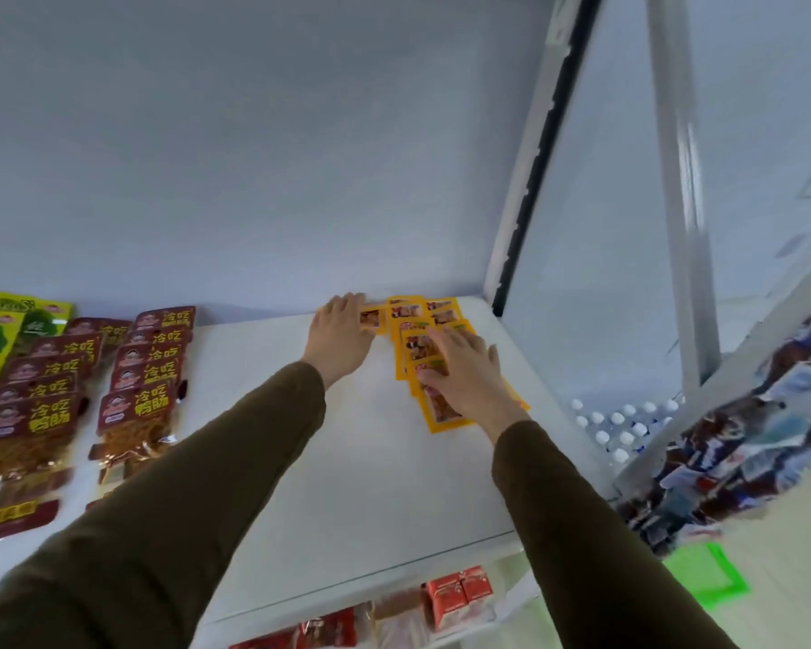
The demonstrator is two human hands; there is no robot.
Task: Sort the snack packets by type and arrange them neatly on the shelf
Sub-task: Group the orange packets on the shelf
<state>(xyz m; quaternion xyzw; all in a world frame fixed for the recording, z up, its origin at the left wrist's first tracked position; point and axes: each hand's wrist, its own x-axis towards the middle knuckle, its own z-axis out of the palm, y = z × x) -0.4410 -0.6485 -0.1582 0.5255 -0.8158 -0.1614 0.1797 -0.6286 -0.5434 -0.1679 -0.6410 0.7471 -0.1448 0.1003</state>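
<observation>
**White shelf, yellow packets being squared into the back corner**

White shelf board is the landmark for everything below. Dark red packets lie at its left end in two overlapping columns: about six in the left column and five in the right, as far as the overlap lets me count. Farther left, at the frame edge, sit yellow-green packets, at least two. Small yellow packets cluster at the shelf's back right corner; I count roughly eight, some hidden under the hands.

Left hand lies flat with fingers straight, pressing one yellow packet against the shelf's back edge. Right hand rests with spread, relaxed fingers on the overlapped row nearer the shelf's front, gripping nothing.

To do this step well, I judge the flat palms should slide the packets, not lift them, keeping even overlap and edges parallel to the shelf's right side.
</observation>
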